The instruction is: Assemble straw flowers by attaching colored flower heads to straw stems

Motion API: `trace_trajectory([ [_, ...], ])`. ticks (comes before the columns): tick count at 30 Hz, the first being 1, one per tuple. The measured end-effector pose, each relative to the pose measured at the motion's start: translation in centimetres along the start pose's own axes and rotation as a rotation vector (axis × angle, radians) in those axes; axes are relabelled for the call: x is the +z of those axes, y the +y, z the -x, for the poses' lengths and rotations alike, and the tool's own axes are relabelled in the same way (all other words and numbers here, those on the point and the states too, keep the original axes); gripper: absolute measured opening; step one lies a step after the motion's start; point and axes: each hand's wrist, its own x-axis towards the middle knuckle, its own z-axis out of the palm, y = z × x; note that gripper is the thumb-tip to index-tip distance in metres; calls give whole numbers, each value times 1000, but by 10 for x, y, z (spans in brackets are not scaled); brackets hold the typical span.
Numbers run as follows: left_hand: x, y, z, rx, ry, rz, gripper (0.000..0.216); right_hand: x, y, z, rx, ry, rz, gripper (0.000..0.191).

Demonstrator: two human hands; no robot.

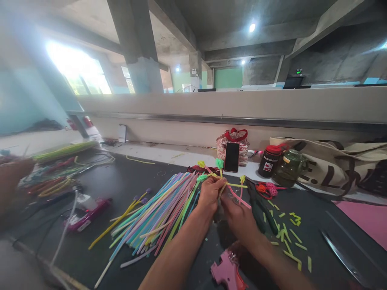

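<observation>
My left hand (209, 194) is closed round a small bunch of pipe-cleaner stems (222, 179) with fluffy green, yellow and pink tips that fan out above it. My right hand (239, 217) is closed on the lower part of the same bunch, right beside the left hand. Both hands hover over a dark table (127, 189). A big fanned pile of pastel pipe cleaners (160, 209) lies just left of my left hand. A pink glue gun (227, 272) lies below my right wrist.
Cut green pieces (287, 233) are scattered to the right, near dark pliers (261, 209). A phone (231, 157) leans on a bag, with a red-capped jar (269, 161) and a green glass jar (288, 167) beside it. Another person's blurred hand (12, 181) is at far left.
</observation>
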Motion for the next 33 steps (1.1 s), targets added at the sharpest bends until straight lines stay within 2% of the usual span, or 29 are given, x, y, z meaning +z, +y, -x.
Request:
trace_trajectory([
  [3, -3, 6, 2, -78, -105, 15, 27, -7, 16, -9, 167, -30, -262, 34],
  [7, -5, 6, 2, -96, -166, -29, 24, -27, 38, -21, 279, -31, -316, 30],
  [13, -5, -5, -3, 32, -116, -249, 14, -45, 48, -26, 277, 7, -211, 28],
  [21, -2, -10, 3, 201, -9, -565, 10, -58, 34, -27, 294, 60, -209, 27],
  [24, -1, -9, 4, 227, 82, -587, 12, -53, 18, -22, 267, 62, -213, 26],
  [27, -3, -11, -1, 214, 156, -536, 12, -38, 0, -12, 161, 36, -20, 25],
  [30, -6, -14, -8, 162, 189, -408, 12, -18, -12, -1, 41, -32, 248, 23],
  [33, -7, -13, -11, 92, 183, -230, 14, -1, -12, 5, -15, -84, 301, 28],
])
